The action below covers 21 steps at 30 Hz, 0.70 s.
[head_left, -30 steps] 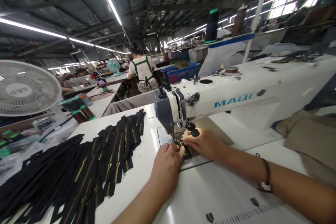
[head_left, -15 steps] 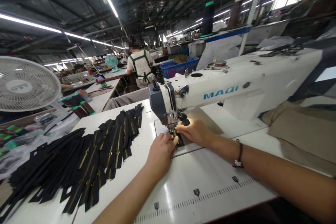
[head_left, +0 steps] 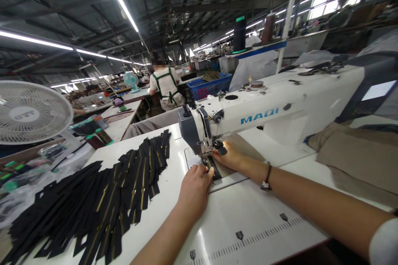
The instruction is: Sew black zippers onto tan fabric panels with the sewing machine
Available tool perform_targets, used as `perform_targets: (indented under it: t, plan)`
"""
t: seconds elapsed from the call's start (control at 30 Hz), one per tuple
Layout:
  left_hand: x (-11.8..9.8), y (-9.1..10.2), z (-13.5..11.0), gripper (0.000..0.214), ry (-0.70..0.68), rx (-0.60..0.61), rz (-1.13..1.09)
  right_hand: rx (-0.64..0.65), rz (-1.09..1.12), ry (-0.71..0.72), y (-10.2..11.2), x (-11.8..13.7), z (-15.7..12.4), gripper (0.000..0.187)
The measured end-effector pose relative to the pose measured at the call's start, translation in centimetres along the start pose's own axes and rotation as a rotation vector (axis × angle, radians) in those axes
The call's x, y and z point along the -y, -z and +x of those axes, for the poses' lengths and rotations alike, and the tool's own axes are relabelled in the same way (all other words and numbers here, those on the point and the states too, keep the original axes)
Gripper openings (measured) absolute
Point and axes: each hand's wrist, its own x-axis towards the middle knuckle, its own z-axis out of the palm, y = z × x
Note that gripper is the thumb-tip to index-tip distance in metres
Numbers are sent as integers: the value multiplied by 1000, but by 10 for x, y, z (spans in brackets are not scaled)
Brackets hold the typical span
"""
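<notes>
blue basket (head_left: 214, 88): brownish pieces (head_left: 211, 75) inside | left fingers (head_left: 202, 168): at black zipper (head_left: 211, 163)

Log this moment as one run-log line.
left hand: at black zipper | right hand: over brown fabric | sewing machine: head beside both hands | zipper pile: on table, left of machine

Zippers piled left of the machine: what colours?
Zippers: black tape, gold-coloured teeth where these show; best seen in the head view.
</notes>
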Motion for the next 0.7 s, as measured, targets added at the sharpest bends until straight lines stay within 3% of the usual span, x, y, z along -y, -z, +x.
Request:
perform_targets:
  t: [0.2, 0.33, 0.43, 0.7]
  plan:
    - [-1, -2, -3, 22, 83, -55, -109, -15, 122, -5, 29, 5, -41, 19]
    - [2, -3, -4, 23, 153, -109, -189, -4, 301, 212, 48, 16, -70, 18]
    - [3, -4, -4, 21, 174, -131, -225, 0, 285, 337, 46, 23, -77, 29]
    - [4, -5, -3, 19, 150, -177, -252, 80, 141, 356, 36, 22, -79, 40]
